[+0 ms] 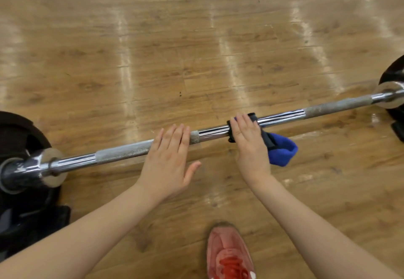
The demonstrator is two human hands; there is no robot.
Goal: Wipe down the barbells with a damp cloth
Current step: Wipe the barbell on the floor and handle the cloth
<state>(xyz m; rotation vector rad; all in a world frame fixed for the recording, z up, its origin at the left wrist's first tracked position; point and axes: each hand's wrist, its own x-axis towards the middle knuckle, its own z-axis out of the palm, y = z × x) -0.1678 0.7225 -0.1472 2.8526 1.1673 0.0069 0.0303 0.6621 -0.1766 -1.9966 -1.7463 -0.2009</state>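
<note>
My right hand (249, 145) presses the cloth (282, 149) flat-fingered onto the bar (214, 131) mid-length, left hand (168, 158) open, steadying alongside; I'm mid-wipe, next I'd slide the cloth toward the right plate (393, 77)

Left hand (168, 165): palm down, fingers straight and held together, thumb spread toward the right; bare forearm enters from the lower left. Right hand (251, 147): palm down, fingers extended and pressing flat; bare forearm enters from the lower right. The two hands lie near each other, apart.
</note>
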